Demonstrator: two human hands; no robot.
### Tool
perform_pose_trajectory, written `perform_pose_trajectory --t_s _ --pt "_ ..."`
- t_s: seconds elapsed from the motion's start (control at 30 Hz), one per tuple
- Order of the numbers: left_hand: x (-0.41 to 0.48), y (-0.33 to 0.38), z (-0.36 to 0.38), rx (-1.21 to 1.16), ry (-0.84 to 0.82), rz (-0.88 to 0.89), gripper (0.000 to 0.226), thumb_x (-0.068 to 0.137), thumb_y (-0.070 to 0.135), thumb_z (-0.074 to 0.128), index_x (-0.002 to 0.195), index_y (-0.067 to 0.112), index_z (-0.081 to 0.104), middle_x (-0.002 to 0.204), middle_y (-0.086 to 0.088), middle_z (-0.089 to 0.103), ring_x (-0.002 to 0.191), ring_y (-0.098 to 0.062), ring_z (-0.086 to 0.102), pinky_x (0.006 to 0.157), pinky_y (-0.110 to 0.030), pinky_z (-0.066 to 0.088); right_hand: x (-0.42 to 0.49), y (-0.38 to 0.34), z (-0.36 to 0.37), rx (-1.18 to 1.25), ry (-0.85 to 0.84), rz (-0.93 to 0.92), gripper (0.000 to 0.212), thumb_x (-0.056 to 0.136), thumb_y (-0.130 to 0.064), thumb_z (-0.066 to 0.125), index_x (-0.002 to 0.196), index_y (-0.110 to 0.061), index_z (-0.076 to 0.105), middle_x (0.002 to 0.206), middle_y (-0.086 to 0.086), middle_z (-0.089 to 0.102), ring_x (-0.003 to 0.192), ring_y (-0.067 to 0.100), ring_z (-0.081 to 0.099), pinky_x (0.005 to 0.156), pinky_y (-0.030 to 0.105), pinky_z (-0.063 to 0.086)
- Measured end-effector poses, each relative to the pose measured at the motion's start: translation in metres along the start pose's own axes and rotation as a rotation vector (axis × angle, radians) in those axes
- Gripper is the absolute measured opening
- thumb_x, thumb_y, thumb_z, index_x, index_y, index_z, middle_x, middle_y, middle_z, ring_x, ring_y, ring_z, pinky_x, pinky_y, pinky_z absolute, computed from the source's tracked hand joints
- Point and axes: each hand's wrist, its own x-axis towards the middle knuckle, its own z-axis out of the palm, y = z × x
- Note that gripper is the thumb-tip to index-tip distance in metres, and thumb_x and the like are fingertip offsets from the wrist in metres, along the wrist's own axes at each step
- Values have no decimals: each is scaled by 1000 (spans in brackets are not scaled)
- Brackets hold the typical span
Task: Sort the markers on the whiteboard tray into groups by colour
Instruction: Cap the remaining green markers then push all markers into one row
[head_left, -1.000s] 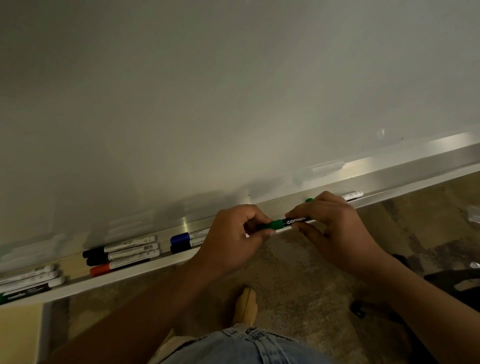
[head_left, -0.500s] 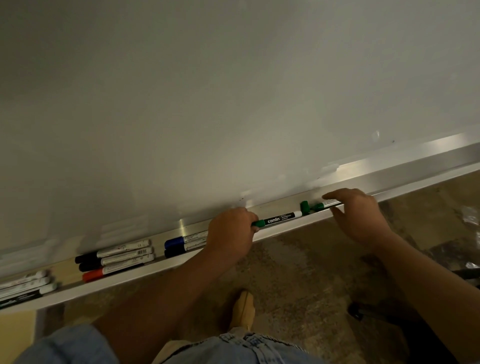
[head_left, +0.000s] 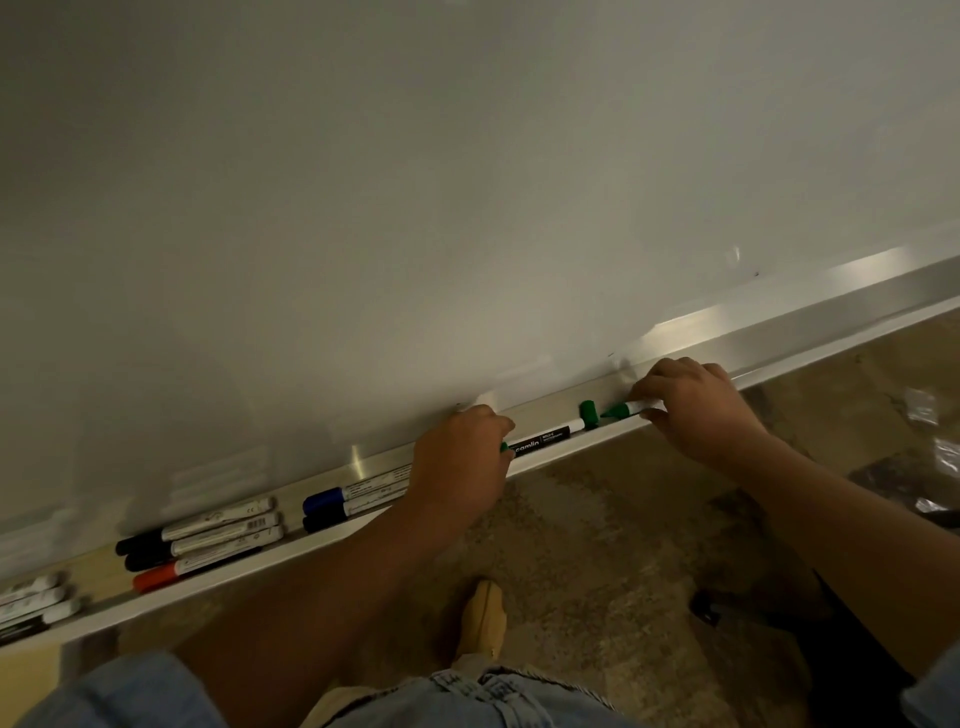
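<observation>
A long metal tray (head_left: 831, 332) runs under the whiteboard. My left hand (head_left: 460, 462) rests on the cap end of a green marker with a black "camlin" barrel (head_left: 543, 440) that lies in the tray. My right hand (head_left: 696, 410) pinches a second green-capped white marker (head_left: 626, 408) just to its right. Two blue markers (head_left: 353, 501) lie left of my left hand. Further left sit two black markers (head_left: 197, 532) and a red marker (head_left: 200, 566). Several more markers (head_left: 36, 605) lie at the tray's far left end.
The whiteboard (head_left: 467, 182) fills the upper view. Below the tray is a mottled floor (head_left: 597, 545) with my shoe (head_left: 483, 618). Dark objects and crinkled plastic (head_left: 930, 452) lie on the floor at the right.
The camlin green marker went from both hands in the air down into the tray. My right hand moved right and took hold of the second green marker.
</observation>
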Motion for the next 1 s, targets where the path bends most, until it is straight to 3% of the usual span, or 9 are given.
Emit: perform_pose_trajectory --t_s 0.1,0.2,0.27,0.37,0.57,0.83,0.93,1.0 --pt "-4 3 -2 -44 35 20 28 87 34 61 113 24 65 105 4 66 97 -18 59 74 -32 49 -2 0 -3 115 90 20 19 87 -21 62 105 -23 61 102 0 67 91 21 60 88 40 43" --pt "-8 5 -5 -94 43 20 28 88 37 60 112 25 67 101 6 67 91 -16 60 72 -32 51 -2 -16 -6 324 177 58 16 90 -18 55 106 -17 53 89 3 65 72 18 59 69 34 49" --pt "-11 6 -7 -129 37 15 27 88 38 59 111 25 67 98 7 67 86 -13 60 68 -30 50 -1 -29 -6 455 145 106 12 90 -20 54 101 -17 53 80 1 61 63 12 55 56 25 42" --pt "-15 7 -8 -151 22 21 26 88 40 57 109 28 67 92 10 65 77 -8 54 59 -25 40 4 -43 1 529 43 240 10 88 -27 58 87 -17 59 67 -4 58 55 10 55 48 21 38" --pt "-23 0 -11 -210 16 -5 27 87 40 58 108 27 68 95 10 67 84 -9 58 67 -27 45 14 -52 17 589 -74 456 37 79 -44 68 57 -17 55 50 0 55 44 14 53 44 22 34" --pt "-28 1 -18 -334 -3 -84 18 85 39 62 96 27 71 82 11 71 71 -2 60 68 -28 53 11 -55 5 483 -13 444 30 74 -44 72 58 -23 58 51 -4 58 48 12 57 43 20 35" --pt "-28 6 -23 -475 -16 -109 16 84 36 66 94 25 71 82 9 71 71 -2 62 68 -29 55 -1 -66 -14 474 92 321 23 75 -42 71 62 -28 58 51 -13 56 43 5 54 39 13 31" --pt "-28 11 -28 -606 -36 -140 18 83 36 67 95 23 72 80 8 70 70 -3 63 66 -27 55 -12 -81 -26 532 105 218 13 76 -39 70 72 -31 60 55 -19 55 50 -7 57 34 8 31"
